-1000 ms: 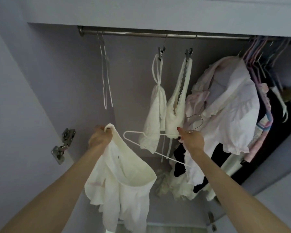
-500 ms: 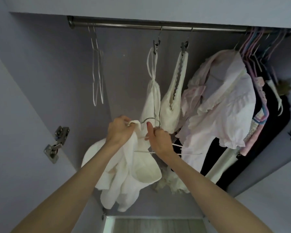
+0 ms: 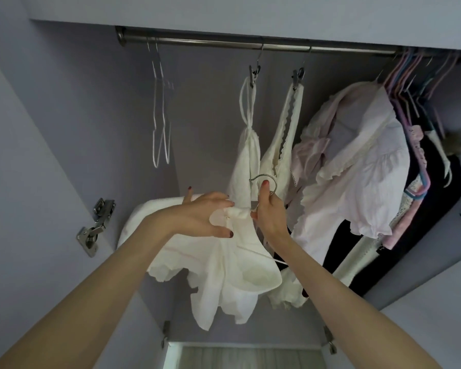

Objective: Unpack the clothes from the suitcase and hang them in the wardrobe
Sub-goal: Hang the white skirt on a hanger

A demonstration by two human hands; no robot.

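White crumpled garment (image 3: pixel 224 265), seemingly on hanger (image 3: pixel 264 179) gripped by right hand (image 3: pixel 270 217), left hand (image 3: pixel 205 217) pinching it.

Home bedroom wardrobe, metal hanging rail (image 3: pixel 250 46), clothes on hangers (image 3: pixel 357 161), lilac panels, door hinge (image 3: pixel 92 230)

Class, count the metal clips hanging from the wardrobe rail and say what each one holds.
2. The left metal clip grips the straps of a white strappy garment; the right metal clip grips a cream scallop-edged garment. Others may be hidden behind the crowded clothes on the right.
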